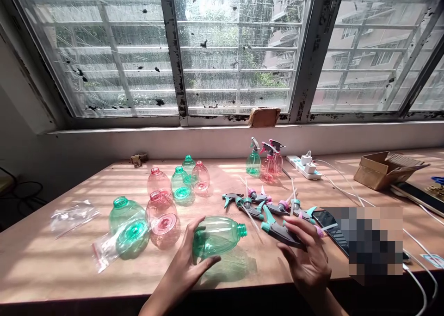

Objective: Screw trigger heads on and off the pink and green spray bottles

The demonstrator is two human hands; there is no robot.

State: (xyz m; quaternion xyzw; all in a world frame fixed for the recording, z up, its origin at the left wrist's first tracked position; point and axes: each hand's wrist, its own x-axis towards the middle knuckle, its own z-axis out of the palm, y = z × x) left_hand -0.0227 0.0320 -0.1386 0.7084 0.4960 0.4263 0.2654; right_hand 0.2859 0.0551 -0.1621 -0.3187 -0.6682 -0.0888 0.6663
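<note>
My left hand (194,256) is wrapped round a clear green plastic bottle (218,235), tilted on its side with its open threaded neck pointing right. In my right hand (308,256) is a grey and teal trigger spray head (280,228), pinched between thumb and fingers. Behind it lies a heap of loose spray heads (256,207), grey with teal or pink parts and white tubes. Left of my left hand, an open pink bottle (163,221) and an open green bottle (128,226) stand upright, with several more bottles (182,186) behind them.
Finished-looking spray bottles (268,165) stand near the wall. A power strip (305,167), cables and a cardboard box (385,170) are at the right. A dark phone-like device (329,228) lies by my right hand. Clear plastic bags (74,216) lie at the left.
</note>
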